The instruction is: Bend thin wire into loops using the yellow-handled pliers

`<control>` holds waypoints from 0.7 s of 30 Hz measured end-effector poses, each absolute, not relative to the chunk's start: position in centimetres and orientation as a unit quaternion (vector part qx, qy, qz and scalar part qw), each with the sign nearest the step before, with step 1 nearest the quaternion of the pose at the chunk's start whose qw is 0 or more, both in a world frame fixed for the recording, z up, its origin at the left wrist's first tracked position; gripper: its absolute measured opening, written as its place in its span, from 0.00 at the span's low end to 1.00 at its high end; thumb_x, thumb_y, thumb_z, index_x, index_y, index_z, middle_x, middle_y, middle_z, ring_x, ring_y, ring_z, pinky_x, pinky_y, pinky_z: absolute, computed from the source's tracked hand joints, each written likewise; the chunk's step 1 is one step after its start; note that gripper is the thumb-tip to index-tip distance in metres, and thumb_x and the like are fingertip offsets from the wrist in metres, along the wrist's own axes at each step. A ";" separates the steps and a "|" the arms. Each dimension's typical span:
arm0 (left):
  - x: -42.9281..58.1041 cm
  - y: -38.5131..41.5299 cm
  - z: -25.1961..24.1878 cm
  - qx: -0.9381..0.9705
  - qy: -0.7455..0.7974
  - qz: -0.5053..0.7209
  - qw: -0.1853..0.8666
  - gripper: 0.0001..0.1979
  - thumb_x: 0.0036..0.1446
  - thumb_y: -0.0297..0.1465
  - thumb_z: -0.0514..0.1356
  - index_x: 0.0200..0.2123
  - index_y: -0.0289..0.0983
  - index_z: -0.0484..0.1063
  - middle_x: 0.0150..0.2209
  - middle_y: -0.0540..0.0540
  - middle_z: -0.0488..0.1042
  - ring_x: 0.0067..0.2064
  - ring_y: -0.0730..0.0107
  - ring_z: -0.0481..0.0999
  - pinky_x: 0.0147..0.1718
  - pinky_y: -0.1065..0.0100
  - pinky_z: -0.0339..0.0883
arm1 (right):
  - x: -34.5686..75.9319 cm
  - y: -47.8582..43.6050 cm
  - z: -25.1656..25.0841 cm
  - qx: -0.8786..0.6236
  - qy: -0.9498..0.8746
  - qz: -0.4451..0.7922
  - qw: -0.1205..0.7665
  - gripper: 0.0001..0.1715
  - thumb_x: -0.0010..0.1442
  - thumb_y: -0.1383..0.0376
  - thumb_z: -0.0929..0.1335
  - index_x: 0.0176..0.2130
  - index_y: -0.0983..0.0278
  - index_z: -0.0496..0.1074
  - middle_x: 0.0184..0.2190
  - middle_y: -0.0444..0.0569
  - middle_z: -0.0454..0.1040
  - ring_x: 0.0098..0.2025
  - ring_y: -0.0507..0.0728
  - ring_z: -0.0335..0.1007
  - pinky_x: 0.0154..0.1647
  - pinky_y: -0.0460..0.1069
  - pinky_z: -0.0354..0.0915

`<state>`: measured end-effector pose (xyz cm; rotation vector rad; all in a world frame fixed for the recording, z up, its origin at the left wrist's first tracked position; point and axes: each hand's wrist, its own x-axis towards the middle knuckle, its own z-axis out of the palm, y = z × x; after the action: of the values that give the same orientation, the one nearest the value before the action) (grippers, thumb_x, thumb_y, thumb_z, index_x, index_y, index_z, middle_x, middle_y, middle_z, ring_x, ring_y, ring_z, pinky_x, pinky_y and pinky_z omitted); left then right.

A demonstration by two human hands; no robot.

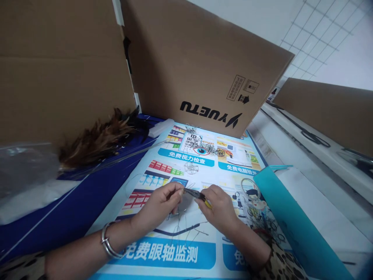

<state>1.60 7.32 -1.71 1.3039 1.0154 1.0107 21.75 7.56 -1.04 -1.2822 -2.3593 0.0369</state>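
Observation:
My right hand (pixel 218 204) is wrapped around needle-nose pliers (pixel 193 192) with dark jaws and yellow on the handle. The jaws point left and meet the fingertips of my left hand (pixel 163 200), which is closed in a pinch on a thin wire. Most of that wire is hidden by the fingers, and what the jaws grip is too small to tell. Below both hands, several bent wire pieces (pixel 179 229) lie on the printed sheet. A small round wire form (pixel 191 168) rests just beyond my hands.
Cardboard panels (pixel 163 58) stand upright at the back and left. Brown feathers (pixel 99 140) and a clear plastic bag (pixel 26 167) lie left on blue cloth. At right are a metal ring (pixel 250 189), tangled wire pieces (pixel 262 221) and a teal folder (pixel 291 217).

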 end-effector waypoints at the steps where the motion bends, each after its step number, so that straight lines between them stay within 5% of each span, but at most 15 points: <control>1: 1.6 7.3 -1.8 0.554 0.433 0.429 0.567 0.07 0.57 0.34 0.53 0.30 0.37 0.65 0.21 0.56 0.61 0.19 0.78 0.61 0.20 0.74 0.55 | 21.7 7.5 -1.0 -0.466 -0.857 0.009 0.221 0.11 0.59 0.59 0.63 0.35 0.64 0.69 0.31 0.51 0.68 0.36 0.56 0.63 0.35 0.48 0.61; 21: 1.3 7.4 -1.2 0.614 0.456 0.406 0.501 0.09 0.58 0.34 0.52 0.30 0.36 0.66 0.18 0.54 0.66 0.22 0.75 0.66 0.25 0.73 0.60 | 21.5 7.5 0.3 -0.506 -0.820 0.194 0.183 0.12 0.59 0.59 0.64 0.27 0.63 0.63 0.25 0.42 0.65 0.29 0.50 0.61 0.27 0.43 0.53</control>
<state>1.31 7.36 -1.19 1.4843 1.1014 0.9820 21.48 7.47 0.28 -1.4276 -2.3143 0.5487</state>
